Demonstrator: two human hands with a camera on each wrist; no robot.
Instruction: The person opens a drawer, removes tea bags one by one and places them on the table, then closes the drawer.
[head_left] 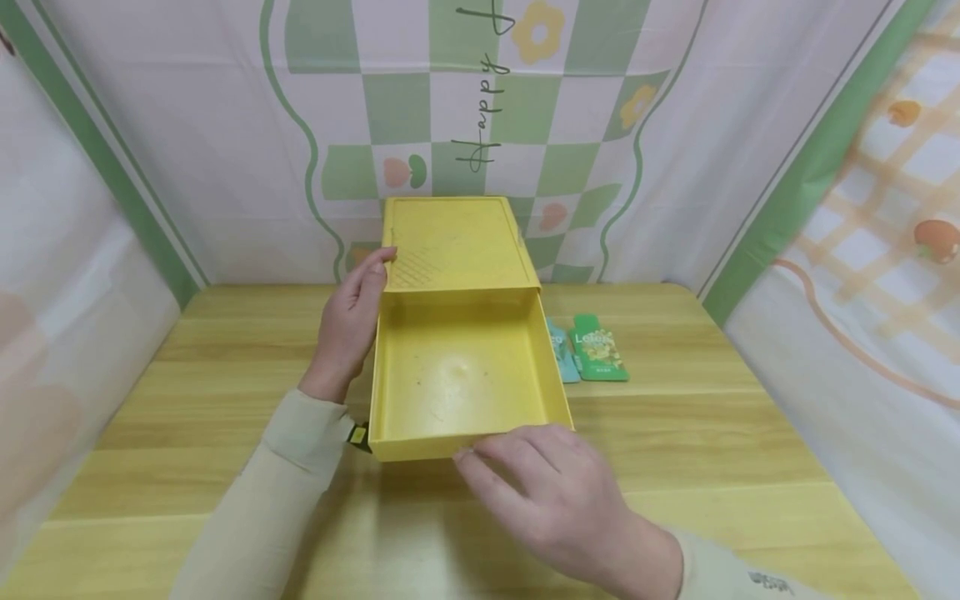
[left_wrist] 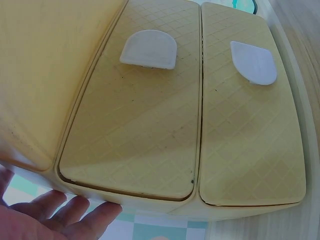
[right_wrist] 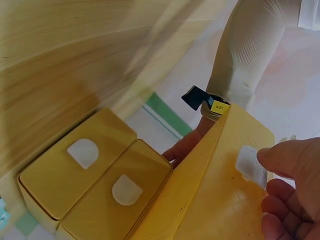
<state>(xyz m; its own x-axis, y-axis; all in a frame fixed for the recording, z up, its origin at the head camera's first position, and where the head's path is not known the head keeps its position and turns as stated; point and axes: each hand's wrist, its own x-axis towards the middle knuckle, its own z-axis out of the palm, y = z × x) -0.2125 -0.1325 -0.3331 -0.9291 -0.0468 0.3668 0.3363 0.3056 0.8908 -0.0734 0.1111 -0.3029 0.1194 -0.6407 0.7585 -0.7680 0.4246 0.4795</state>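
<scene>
A yellow drawer cabinet [head_left: 459,242] stands at the back of the table, its top drawer [head_left: 457,367] pulled far out and the bare inside floor showing. My left hand [head_left: 348,321] rests along the cabinet's left side, fingertips at the top edge; in the left wrist view its fingers [left_wrist: 97,220] lie against the side. At the drawer's front, my right hand [head_left: 551,500] pinches the white tab handle [right_wrist: 250,162] between thumb and curled fingers. Two lower drawers with white tabs [right_wrist: 83,153] are pushed in.
To the right of the cabinet lie a green packet [head_left: 600,350] and a blue packet [head_left: 564,357], the blue one partly hidden by the drawer. Printed curtains [head_left: 225,125] hang behind and on both sides of the wooden table [head_left: 705,433].
</scene>
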